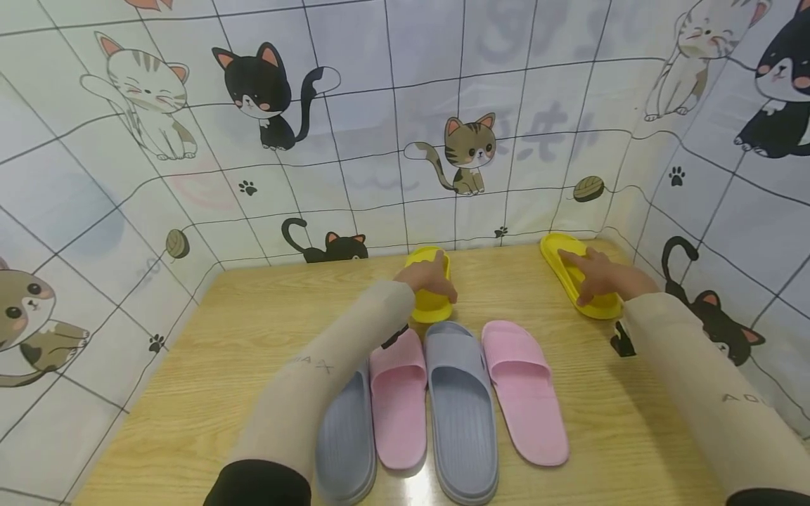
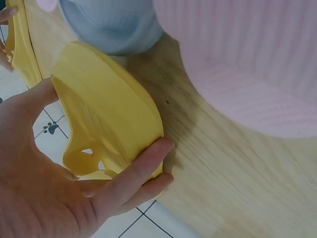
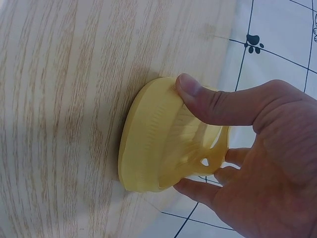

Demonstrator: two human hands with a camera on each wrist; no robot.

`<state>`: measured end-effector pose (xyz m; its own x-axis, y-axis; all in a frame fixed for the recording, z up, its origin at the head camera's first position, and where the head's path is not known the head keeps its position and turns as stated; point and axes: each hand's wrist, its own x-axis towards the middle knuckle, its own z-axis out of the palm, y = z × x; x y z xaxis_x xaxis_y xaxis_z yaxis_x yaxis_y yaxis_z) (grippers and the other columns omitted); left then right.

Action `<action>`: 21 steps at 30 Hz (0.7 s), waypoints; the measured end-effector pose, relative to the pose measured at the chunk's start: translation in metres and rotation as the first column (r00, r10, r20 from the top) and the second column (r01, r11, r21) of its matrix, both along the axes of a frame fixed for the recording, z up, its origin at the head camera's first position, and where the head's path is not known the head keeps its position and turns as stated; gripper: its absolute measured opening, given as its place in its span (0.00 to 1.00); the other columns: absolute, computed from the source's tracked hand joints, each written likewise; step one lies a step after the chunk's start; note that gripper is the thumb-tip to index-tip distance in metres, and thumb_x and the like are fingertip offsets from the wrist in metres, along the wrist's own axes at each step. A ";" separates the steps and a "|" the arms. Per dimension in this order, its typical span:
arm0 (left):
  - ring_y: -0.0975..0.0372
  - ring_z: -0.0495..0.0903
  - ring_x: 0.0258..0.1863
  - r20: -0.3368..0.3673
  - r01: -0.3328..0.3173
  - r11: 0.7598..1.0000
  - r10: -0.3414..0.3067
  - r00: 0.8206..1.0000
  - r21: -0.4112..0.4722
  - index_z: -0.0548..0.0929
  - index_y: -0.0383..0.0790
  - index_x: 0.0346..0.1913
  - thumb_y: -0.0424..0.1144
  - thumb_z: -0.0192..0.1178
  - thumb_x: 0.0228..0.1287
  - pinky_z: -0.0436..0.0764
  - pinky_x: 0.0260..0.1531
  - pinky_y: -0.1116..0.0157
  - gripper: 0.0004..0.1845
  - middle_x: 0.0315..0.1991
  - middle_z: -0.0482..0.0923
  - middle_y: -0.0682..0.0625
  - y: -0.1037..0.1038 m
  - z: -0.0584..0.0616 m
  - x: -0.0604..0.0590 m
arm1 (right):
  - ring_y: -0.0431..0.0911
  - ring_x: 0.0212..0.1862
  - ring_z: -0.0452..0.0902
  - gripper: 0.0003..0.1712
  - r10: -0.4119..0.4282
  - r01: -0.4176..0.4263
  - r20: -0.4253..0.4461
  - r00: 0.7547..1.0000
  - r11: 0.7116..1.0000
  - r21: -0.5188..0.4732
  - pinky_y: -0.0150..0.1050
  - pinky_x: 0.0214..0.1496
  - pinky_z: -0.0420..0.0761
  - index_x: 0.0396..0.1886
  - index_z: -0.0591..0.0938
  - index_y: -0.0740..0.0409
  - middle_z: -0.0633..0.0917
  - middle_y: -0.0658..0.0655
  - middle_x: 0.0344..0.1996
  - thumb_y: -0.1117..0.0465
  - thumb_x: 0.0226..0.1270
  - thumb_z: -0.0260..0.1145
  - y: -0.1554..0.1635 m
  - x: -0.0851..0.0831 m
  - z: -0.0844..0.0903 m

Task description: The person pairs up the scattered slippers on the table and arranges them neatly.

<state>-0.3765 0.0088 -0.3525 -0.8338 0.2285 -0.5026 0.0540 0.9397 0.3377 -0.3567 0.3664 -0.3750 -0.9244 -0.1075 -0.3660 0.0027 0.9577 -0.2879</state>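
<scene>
A yellow slipper (image 1: pixel 429 303) is being gripped by the left hand (image 1: pixel 430 278) at the far middle of the wooden table (image 1: pixel 253 330); in the left wrist view the thumb is seen lying against one edge and the curled fingers (image 2: pixel 141 166) against the other, with the slipper (image 2: pixel 106 116) being tilted up on its side. It is a plain, smooth, one-piece slide with a broad strap and small holes near the strap's base. A second yellow slipper (image 1: pixel 572 270) is being held at the far right corner by the right hand (image 1: pixel 601 277); in the right wrist view the thumb (image 3: pixel 208 101) is pressed over its rim and the fingers are curled beneath, so that the ribbed footbed (image 3: pixel 158 144) is being shown. Nearer the person, two grey slippers (image 1: pixel 462 407) and two pink slippers (image 1: pixel 522 390) are lying side by side, alternating in colour. The table is being enclosed by a cat-patterned cloth (image 1: pixel 380 105).
</scene>
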 end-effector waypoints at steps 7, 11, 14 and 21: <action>0.52 0.72 0.61 -0.010 -0.001 1.000 0.001 1.000 0.027 0.32 0.58 0.84 0.56 0.69 0.61 0.73 0.68 0.52 0.62 0.80 0.62 0.42 0.009 -0.004 -0.001 | 0.81 0.76 0.30 0.67 -0.001 0.001 0.006 1.000 1.000 -0.016 0.85 0.67 0.47 0.85 0.45 0.52 0.35 0.84 0.76 0.64 0.55 0.78 0.002 -0.002 -0.001; 0.52 0.74 0.59 -0.037 -0.004 0.999 0.006 0.999 0.045 0.34 0.57 0.85 0.55 0.70 0.61 0.74 0.68 0.52 0.62 0.78 0.65 0.41 0.014 -0.005 0.001 | 0.81 0.76 0.30 0.67 -0.006 0.006 0.005 1.000 1.000 -0.013 0.85 0.67 0.47 0.85 0.45 0.52 0.35 0.83 0.76 0.64 0.55 0.79 0.002 -0.003 -0.001; 0.51 0.75 0.58 -0.072 0.008 0.998 -0.003 0.997 0.058 0.36 0.54 0.85 0.54 0.70 0.61 0.75 0.66 0.52 0.61 0.76 0.68 0.40 0.018 -0.006 0.003 | 0.81 0.76 0.30 0.67 -0.015 0.015 0.009 1.000 1.000 -0.014 0.85 0.68 0.47 0.85 0.45 0.52 0.34 0.83 0.76 0.64 0.55 0.78 0.002 -0.003 -0.001; 0.50 0.75 0.58 -0.130 0.003 0.997 0.006 0.992 0.074 0.40 0.53 0.85 0.53 0.71 0.59 0.77 0.63 0.53 0.60 0.71 0.73 0.40 0.028 -0.011 0.006 | 0.81 0.76 0.30 0.67 -0.020 0.020 0.017 1.000 0.999 -0.026 0.85 0.68 0.46 0.85 0.44 0.50 0.34 0.82 0.77 0.64 0.55 0.78 0.002 -0.001 -0.001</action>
